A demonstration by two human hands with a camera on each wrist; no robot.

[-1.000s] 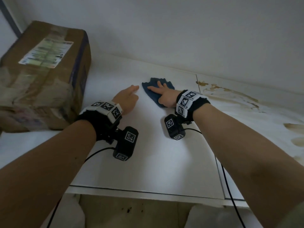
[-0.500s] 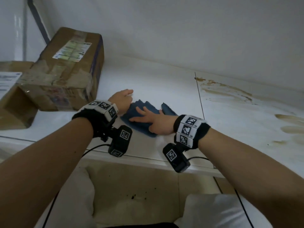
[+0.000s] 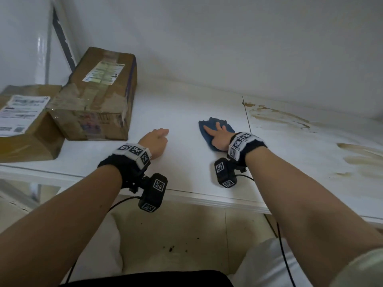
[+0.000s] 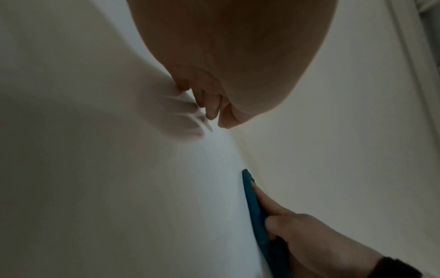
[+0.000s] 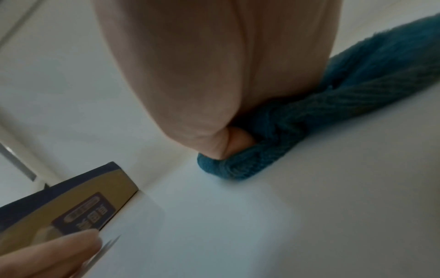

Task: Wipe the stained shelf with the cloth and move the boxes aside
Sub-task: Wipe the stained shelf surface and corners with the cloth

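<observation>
blue terry cloth (image 3: 207, 132) lies flat on the white shelf (image 3: 186, 112) under the right hand (image 3: 218, 139), whose fingers are straight and spread apart to press it down for wiping; the brown stains (image 3: 277, 118) sit at about two o'clock from it, just past the seam, not yet reached. the left hand (image 3: 154, 142) rests on the bare shelf at nine o'clock from the cloth, fingers loosely curled and holding nothing, probably as a brace, while the two cardboard boxes (image 3: 97, 96) stand farther out at nine to ten o'clock, likely already aside.
</observation>
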